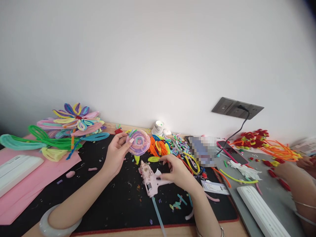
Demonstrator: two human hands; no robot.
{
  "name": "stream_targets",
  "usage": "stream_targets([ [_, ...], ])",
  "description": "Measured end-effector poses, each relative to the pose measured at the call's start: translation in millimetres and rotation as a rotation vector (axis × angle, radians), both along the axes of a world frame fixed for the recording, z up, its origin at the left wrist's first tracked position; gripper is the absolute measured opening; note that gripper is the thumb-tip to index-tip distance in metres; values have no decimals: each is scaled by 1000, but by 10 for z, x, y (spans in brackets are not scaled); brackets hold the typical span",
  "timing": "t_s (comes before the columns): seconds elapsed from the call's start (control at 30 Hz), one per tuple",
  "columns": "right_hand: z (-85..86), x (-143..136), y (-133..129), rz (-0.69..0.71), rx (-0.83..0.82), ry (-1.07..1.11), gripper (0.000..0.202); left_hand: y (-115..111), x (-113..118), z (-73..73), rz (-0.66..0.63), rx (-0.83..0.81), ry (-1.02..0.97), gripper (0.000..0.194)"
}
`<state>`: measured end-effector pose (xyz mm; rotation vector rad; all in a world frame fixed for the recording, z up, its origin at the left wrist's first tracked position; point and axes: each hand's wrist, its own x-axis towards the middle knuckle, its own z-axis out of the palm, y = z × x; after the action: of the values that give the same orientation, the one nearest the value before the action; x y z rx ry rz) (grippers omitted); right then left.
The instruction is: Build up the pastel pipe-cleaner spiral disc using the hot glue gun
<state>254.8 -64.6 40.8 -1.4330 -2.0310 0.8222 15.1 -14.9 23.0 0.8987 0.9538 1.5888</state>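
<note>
My left hand (118, 153) pinches the edge of a round coil of pink, purple and pale green pipe cleaner (139, 142), raised over the black mat (106, 204). Right of it, my right hand (172, 169) is at the handle of a pink glue gun (149, 181), fingers curled; the gun lies on the mat with its nozzle toward the wall and a translucent stick coming out of its rear. Just beyond the right fingers is a yellow loop (154, 159), beside orange bundled loops (159, 145).
A pipe-cleaner flower (78, 120) lies on pink paper (59, 168) at left. Small cut pieces (176, 144), a white cup (158, 127) and a phone (232, 152) line the back. Another person's hands (291, 172) are at far right, near a white case (261, 210).
</note>
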Motion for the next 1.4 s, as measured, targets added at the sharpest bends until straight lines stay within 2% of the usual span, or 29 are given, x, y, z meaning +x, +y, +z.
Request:
stream_targets([
  [0.1, 0, -51, 7, -144, 49, 133, 20, -34, 38, -5, -26, 30, 66, 42],
  [0.27, -36, -191, -3, -184, 42, 426, 21, -125, 128, -43, -144, 80, 170, 36],
  [0.47, -82, -233, -7, -217, 83, 544, 10, -193, 186, -60, -275, 72, 202, 30],
  [0.9, -87, -230, -25, -254, 141, 495, 9, -196, 199, -85, -300, 100, 205, 27],
  [1.2, -60, -167, 39, -220, 147, 377, 16, -174, 191, -104, -315, 79, 214, 28],
  [1.27, -14, -47, 99, -283, 170, 373, 21, -163, 182, -103, -289, 71, 209, 29],
  [1.33, 56, 133, 177, -424, 214, 342, 26, -151, 168, -102, -258, 67, 189, 31],
  [1.4, 140, 346, 268, -583, 272, 222, 27, -138, 155, -100, -230, 71, 166, 33],
])
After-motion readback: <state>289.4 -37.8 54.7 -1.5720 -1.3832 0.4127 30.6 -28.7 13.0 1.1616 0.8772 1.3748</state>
